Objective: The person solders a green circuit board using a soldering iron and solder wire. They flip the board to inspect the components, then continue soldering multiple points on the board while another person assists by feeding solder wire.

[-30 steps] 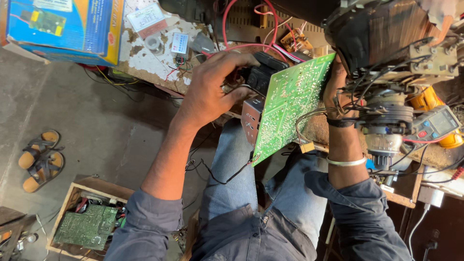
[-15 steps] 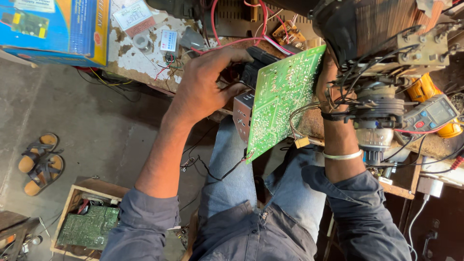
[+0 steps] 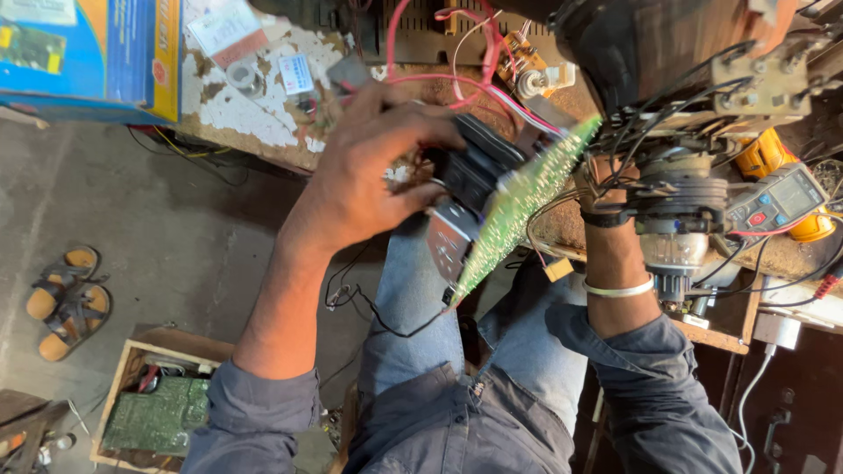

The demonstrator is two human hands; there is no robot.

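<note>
So there's a beat-up wooden workbench (image 3: 263,132) with flaking white paint running across the top, from about 10 o'clock over to 3. At 1 o'clock a big black picture tube (image 3: 650,53) sits on it, with its neck and coil (image 3: 672,219) pointing down toward 3 o'clock and wires all over. A blue cardboard box (image 3: 88,53) fills the 10 o'clock corner. Dead centre is the green circuit board (image 3: 518,206), tilted nearly edge-on and held up over the person's jeans, with chunky black parts (image 3: 474,167) and a metal heat sink (image 3: 450,241) stuck on its 9 o'clock face. The left hand (image 3: 369,167) is clamped around those black parts from 9 o'clock, fingers curled over the top. The right hand (image 3: 597,175) is mostly hidden behind the board's 3 o'clock edge, so I can't tell how it's gripping; only the wrist with a black band and a bangle shows. A wooden crate (image 3: 140,351) holding another green board sits at 7 o'clock on the floor, a pair of sandals (image 3: 66,298) at 8, and a yellow meter (image 3: 786,197) at 3.
</note>
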